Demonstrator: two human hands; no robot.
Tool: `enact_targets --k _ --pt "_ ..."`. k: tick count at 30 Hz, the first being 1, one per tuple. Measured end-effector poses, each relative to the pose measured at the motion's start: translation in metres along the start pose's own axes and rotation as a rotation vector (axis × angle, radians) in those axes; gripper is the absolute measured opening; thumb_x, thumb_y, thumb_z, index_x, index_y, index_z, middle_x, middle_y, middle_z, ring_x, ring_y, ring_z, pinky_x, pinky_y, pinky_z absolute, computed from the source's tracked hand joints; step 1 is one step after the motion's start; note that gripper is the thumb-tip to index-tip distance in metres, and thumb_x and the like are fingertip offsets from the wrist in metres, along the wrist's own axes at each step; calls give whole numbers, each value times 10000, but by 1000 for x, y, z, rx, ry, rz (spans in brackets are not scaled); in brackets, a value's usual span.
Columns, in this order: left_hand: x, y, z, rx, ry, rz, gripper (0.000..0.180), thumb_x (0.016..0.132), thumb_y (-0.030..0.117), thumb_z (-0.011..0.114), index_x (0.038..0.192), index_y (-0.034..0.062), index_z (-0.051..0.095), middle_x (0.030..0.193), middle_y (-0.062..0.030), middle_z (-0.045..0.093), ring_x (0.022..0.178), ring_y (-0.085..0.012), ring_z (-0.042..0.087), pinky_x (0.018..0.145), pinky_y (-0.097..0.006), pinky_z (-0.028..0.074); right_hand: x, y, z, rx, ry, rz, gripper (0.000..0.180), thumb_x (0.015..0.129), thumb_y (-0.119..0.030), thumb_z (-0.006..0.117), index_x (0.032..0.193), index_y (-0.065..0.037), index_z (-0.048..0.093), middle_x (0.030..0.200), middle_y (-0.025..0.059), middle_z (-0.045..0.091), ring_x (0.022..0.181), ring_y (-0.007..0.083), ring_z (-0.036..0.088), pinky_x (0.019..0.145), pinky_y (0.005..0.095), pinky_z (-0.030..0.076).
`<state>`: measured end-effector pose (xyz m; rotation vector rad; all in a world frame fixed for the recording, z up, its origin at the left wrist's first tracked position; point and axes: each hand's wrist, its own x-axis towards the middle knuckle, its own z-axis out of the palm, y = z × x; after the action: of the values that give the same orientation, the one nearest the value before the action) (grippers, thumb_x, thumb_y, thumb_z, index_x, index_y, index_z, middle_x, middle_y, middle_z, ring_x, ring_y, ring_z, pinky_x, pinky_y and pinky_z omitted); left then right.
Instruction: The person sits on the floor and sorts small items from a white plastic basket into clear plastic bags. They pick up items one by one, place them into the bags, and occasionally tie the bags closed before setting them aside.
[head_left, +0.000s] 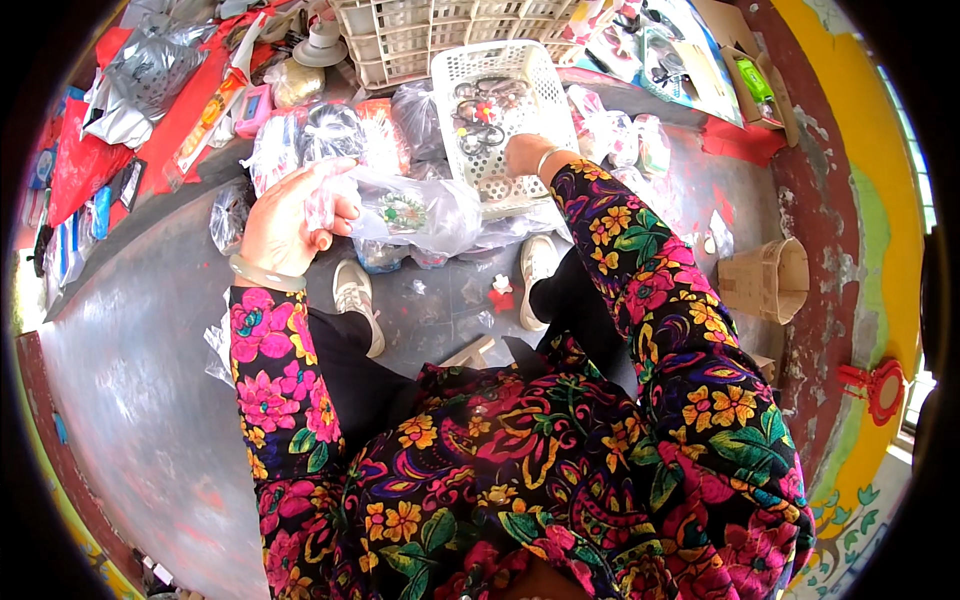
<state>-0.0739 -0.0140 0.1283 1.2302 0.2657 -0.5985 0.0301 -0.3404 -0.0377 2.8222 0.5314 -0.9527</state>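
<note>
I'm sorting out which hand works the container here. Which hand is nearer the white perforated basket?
Right. The right hand reaches into the white perforated basket, at its near end. The left hand is off to its left, gripping a clear plastic bag.

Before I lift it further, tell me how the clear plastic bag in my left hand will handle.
The clear plastic bag looks floppy: it sags sideways out of the left hand. Probably light, since a small trinket shows inside. Its glossy film may be slippery in the grip.

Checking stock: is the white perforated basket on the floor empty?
Not empty: the white basket holds dark ring-shaped pieces, and the right hand reaches into it.
</note>
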Motion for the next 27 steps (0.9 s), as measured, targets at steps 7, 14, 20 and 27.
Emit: enact_targets --k 7,14,20,27 --pt "1 1 2 30 13 -1 371 873 299 436 1117 31 512 652 -59 550 479 -81 494 371 -136 336 9 -32 26 36 93 72 282 666 -263 654 876 -75 633 878 125 619 863 272 585 735 360 462" --pt "1 -4 -8 36 18 33 374 867 309 445 1108 34 520 658 -61 552 495 -81 496 381 -135 339 -2 -44 16 91 117 81 195 751 -196 571 883 -63 627 912 148 609 885 280 581 772 360 447" --pt "2 -4 -7 35 25 38 371 865 303 446 1110 34 520 663 -65 558 498 -84 501 384 -136 343 -16 -53 8 12 42 -54 219 746 -108 526 941 -80 622 949 124 608 923 266 574 770 353 455" --pt "4 -3 -6 35 27 37 376 866 302 447 1116 29 513 664 -70 562 498 -85 505 382 -138 348 0 -37 10 35 30 32 252 718 -214 603 920 -66 632 946 141 609 912 267 581 770 352 460"
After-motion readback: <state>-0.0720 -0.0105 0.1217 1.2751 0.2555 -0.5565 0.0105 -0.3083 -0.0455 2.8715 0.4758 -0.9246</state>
